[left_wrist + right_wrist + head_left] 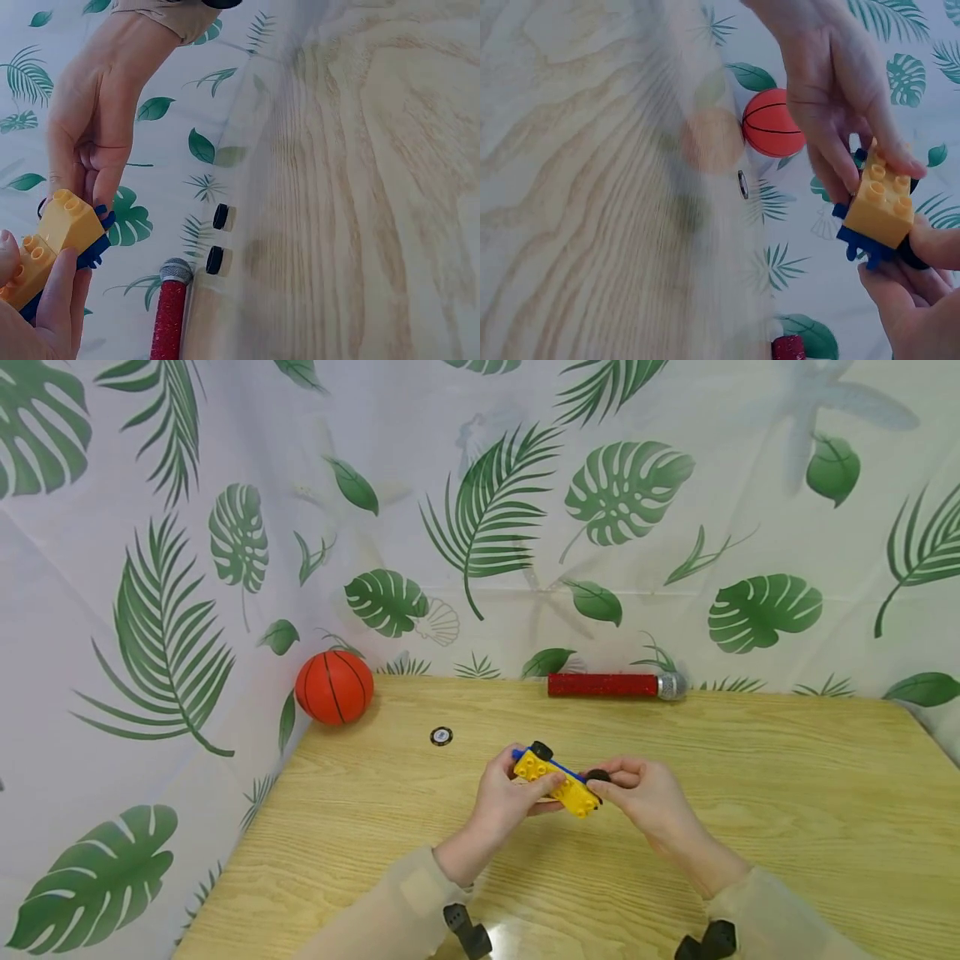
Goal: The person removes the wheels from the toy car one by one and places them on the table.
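Observation:
My left hand [504,802] grips a toy block car [573,796], thumb across its studded yellow top. The car has a blue wheeled base; a black wheel [542,750] sits at its left end. At the other end my right hand [660,802] pinches a second black wheel [597,775] against the base's side. In the right wrist view this wheel [913,255] shows between thumb and fingers beside the blue base [866,247]. The left wrist view shows the yellow block [71,221] tilted in my left hand, with blue axle stubs [105,217] sticking out.
Two black wheels [214,260] stand on the table in the left wrist view. A red microphone [603,685] lies along the back edge. The orange-red toy basketball [334,687] sits at the back left corner, near a round black-and-white chip [442,737]. Leaf-printed cloth [480,610] hangs behind.

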Demonstrator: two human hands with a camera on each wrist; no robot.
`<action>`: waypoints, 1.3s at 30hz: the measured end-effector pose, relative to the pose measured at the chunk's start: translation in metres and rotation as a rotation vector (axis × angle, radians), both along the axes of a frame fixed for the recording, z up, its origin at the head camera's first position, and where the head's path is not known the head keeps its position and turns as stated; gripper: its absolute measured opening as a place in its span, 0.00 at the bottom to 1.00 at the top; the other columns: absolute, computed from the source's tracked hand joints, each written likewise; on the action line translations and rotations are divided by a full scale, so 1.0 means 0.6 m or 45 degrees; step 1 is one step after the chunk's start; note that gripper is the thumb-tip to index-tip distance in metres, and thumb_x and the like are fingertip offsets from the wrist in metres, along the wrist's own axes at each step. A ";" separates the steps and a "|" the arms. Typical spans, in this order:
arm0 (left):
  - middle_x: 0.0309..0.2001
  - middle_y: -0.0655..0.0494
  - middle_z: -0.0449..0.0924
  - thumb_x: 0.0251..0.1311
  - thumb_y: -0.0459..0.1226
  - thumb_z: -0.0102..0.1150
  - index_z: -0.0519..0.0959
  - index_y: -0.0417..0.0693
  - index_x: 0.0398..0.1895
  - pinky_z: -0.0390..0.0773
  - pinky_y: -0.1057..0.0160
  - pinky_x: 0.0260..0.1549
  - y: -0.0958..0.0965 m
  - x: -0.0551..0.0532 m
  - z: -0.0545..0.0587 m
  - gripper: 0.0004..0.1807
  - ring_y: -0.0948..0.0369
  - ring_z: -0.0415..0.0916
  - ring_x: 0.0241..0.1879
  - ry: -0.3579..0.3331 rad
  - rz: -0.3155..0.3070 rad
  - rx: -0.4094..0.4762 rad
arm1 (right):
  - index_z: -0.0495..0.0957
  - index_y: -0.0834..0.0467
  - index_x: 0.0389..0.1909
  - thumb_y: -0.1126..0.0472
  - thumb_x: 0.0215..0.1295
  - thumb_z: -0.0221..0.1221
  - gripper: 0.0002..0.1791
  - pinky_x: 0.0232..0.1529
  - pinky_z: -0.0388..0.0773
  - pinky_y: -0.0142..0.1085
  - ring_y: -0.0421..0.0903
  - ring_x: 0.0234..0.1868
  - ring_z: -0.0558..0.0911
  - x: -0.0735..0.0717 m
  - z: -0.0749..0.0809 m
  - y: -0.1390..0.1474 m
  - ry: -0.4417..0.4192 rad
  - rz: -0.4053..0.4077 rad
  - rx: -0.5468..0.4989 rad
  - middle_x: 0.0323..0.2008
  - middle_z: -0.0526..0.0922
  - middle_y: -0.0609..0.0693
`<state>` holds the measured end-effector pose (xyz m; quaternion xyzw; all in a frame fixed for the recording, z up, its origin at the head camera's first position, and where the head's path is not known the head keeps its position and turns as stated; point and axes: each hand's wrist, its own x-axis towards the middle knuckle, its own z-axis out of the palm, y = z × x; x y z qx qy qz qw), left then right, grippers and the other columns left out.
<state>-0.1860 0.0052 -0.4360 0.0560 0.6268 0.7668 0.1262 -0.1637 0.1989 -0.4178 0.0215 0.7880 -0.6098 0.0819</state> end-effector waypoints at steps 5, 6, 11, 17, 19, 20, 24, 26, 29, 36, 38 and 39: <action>0.46 0.45 0.77 0.58 0.28 0.66 0.74 0.41 0.51 0.86 0.53 0.38 -0.002 -0.001 0.005 0.18 0.55 0.84 0.44 0.015 -0.004 -0.030 | 0.74 0.73 0.55 0.61 0.69 0.61 0.22 0.49 0.83 0.31 0.37 0.41 0.85 -0.005 0.002 0.009 0.000 0.012 -0.077 0.45 0.88 0.54; 0.47 0.45 0.77 0.58 0.28 0.66 0.74 0.42 0.52 0.86 0.53 0.38 -0.002 -0.002 0.006 0.19 0.55 0.83 0.44 0.023 -0.011 -0.027 | 0.73 0.74 0.55 0.61 0.68 0.62 0.23 0.48 0.83 0.31 0.36 0.41 0.85 -0.005 0.003 0.011 -0.002 0.016 -0.107 0.44 0.89 0.53; 0.49 0.44 0.76 0.59 0.27 0.65 0.71 0.45 0.55 0.86 0.52 0.39 -0.004 -0.007 0.006 0.22 0.52 0.84 0.42 0.025 -0.004 0.017 | 0.71 0.75 0.58 0.60 0.67 0.63 0.26 0.48 0.83 0.31 0.35 0.41 0.86 -0.003 0.006 0.016 -0.002 0.049 -0.202 0.43 0.89 0.49; 0.50 0.43 0.77 0.59 0.25 0.63 0.69 0.49 0.60 0.86 0.49 0.39 -0.003 -0.010 0.003 0.27 0.51 0.85 0.39 -0.007 0.052 0.103 | 0.69 0.71 0.61 0.59 0.67 0.63 0.27 0.49 0.84 0.34 0.38 0.41 0.87 -0.002 0.005 0.018 0.000 0.080 -0.261 0.42 0.89 0.48; 0.50 0.43 0.77 0.59 0.24 0.64 0.70 0.53 0.62 0.86 0.49 0.38 -0.004 -0.011 0.003 0.29 0.52 0.85 0.39 -0.015 0.065 0.115 | 0.69 0.71 0.61 0.60 0.67 0.63 0.27 0.48 0.84 0.35 0.39 0.41 0.87 -0.003 0.004 0.018 0.003 0.085 -0.288 0.41 0.89 0.47; 0.50 0.42 0.78 0.59 0.24 0.64 0.70 0.55 0.63 0.86 0.49 0.38 -0.004 -0.011 0.003 0.31 0.53 0.85 0.39 -0.019 0.073 0.120 | 0.70 0.70 0.60 0.60 0.67 0.63 0.26 0.48 0.84 0.35 0.40 0.41 0.87 -0.002 0.004 0.018 0.006 0.089 -0.301 0.40 0.89 0.46; 0.50 0.41 0.80 0.59 0.23 0.63 0.71 0.62 0.65 0.86 0.49 0.39 -0.008 -0.012 0.006 0.35 0.53 0.85 0.42 -0.023 0.086 0.136 | 0.72 0.70 0.58 0.61 0.67 0.63 0.24 0.49 0.84 0.37 0.40 0.42 0.87 -0.001 0.004 0.022 0.012 0.097 -0.364 0.42 0.89 0.49; 0.50 0.40 0.81 0.59 0.23 0.63 0.71 0.63 0.66 0.85 0.48 0.40 -0.009 -0.013 0.007 0.35 0.53 0.85 0.42 -0.024 0.084 0.143 | 0.72 0.69 0.58 0.61 0.66 0.63 0.24 0.49 0.83 0.37 0.40 0.43 0.87 -0.001 0.003 0.024 0.001 0.093 -0.385 0.44 0.88 0.49; 0.49 0.39 0.83 0.59 0.23 0.63 0.71 0.64 0.66 0.85 0.48 0.41 -0.010 -0.013 0.009 0.36 0.53 0.85 0.41 -0.030 0.074 0.139 | 0.72 0.69 0.59 0.61 0.66 0.63 0.24 0.50 0.83 0.39 0.41 0.44 0.87 -0.003 0.000 0.028 -0.014 0.092 -0.431 0.46 0.88 0.50; 0.49 0.37 0.84 0.60 0.24 0.62 0.70 0.63 0.68 0.85 0.48 0.42 -0.013 -0.013 0.007 0.36 0.52 0.85 0.46 -0.006 0.061 0.117 | 0.74 0.64 0.55 0.64 0.67 0.62 0.18 0.50 0.83 0.40 0.43 0.44 0.88 -0.004 -0.005 0.035 -0.029 0.095 -0.570 0.42 0.88 0.46; 0.49 0.37 0.84 0.60 0.24 0.62 0.69 0.63 0.68 0.85 0.48 0.43 -0.013 -0.013 0.007 0.36 0.52 0.85 0.47 -0.001 0.059 0.118 | 0.73 0.64 0.56 0.64 0.67 0.62 0.18 0.51 0.82 0.39 0.44 0.44 0.88 -0.003 -0.005 0.037 -0.035 0.089 -0.580 0.43 0.88 0.46; 0.50 0.37 0.84 0.60 0.24 0.62 0.69 0.64 0.68 0.84 0.47 0.43 -0.013 -0.013 0.007 0.36 0.52 0.85 0.47 -0.001 0.058 0.120 | 0.73 0.64 0.56 0.64 0.67 0.62 0.19 0.51 0.82 0.39 0.44 0.44 0.88 -0.003 -0.005 0.038 -0.039 0.082 -0.588 0.43 0.88 0.47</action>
